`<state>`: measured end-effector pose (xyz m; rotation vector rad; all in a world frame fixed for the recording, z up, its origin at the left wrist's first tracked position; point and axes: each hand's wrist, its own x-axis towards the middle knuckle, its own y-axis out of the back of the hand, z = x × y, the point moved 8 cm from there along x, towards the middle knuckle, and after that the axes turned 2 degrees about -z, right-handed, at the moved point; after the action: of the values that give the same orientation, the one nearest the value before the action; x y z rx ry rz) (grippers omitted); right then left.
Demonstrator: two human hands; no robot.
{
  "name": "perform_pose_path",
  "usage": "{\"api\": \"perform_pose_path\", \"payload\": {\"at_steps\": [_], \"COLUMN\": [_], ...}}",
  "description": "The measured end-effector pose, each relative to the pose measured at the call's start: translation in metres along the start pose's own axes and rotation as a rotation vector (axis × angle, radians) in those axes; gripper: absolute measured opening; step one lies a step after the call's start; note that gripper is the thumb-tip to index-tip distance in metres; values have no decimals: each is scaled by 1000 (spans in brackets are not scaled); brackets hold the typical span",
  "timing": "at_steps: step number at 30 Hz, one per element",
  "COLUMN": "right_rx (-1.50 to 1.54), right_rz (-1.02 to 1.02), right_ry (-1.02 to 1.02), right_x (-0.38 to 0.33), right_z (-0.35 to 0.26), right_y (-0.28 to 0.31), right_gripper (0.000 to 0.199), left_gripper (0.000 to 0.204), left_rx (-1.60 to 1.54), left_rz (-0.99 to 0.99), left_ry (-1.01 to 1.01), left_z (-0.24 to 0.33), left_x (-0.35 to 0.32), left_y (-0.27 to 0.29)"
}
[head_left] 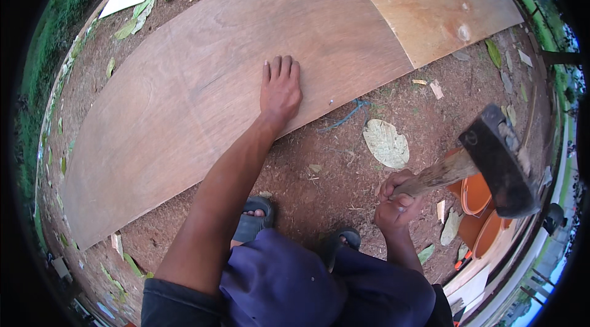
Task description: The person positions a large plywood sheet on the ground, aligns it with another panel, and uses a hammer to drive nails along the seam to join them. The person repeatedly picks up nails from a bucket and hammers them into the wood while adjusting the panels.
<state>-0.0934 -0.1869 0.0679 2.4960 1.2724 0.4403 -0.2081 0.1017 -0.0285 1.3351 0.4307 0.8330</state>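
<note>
My left hand (280,89) lies flat, fingers together, on a large brown plywood sheet (184,100) that rests on bare earth. Near the sheet's front edge, right of that hand, a small nail (331,102) shows as a pale dot. My right hand (398,201) grips the wooden handle of a hammer (498,161). Its dark heavy head is raised to the right, well clear of the sheet. I squat with both feet in dark sandals (255,219) just behind the sheet's edge.
A lighter plywood sheet (430,1) adjoins the brown one at upper right. Orange plastic bowls (476,195) sit at the right behind the hammer. A large dry leaf (386,143), a blue string (347,115) and wood scraps litter the soil. Grass borders the left.
</note>
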Motion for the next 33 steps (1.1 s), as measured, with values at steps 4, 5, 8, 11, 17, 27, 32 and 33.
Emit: {"api": "perform_pose_path", "payload": {"at_steps": [4, 5, 8, 11, 17, 27, 32, 33], "right_rx": [-501, -585, -305, 132, -436, 410, -564, -539], "right_rz": [-206, -275, -148, 93, -217, 104, -312, -336], "right_ry": [-300, -380, -297, -131, -257, 108, -294, -344], "right_x": [5, 11, 13, 13, -3, 23, -12, -21], "right_z": [71, 79, 17, -40, 58, -47, 81, 83], "right_y": [-34, -40, -17, 3, -36, 5, -48, -48], "right_gripper": [47, 47, 53, 52, 40, 33, 34, 34], "left_gripper": [49, 48, 47, 46, 46, 45, 44, 44], "left_rx": [27, 23, 28, 26, 7, -5, -33, -31], "left_rz": [29, 41, 29, 40, 58, 48, 60, 45], "left_ry": [4, 6, 9, 1, -5, 3, -3, 0], "left_z": [-4, -5, -7, -8, -4, -8, -2, -3], "left_x": [0, -3, -10, -5, 0, -6, 0, 2], "left_y": [-5, -5, -6, 0, 2, 8, 6, 5]}}
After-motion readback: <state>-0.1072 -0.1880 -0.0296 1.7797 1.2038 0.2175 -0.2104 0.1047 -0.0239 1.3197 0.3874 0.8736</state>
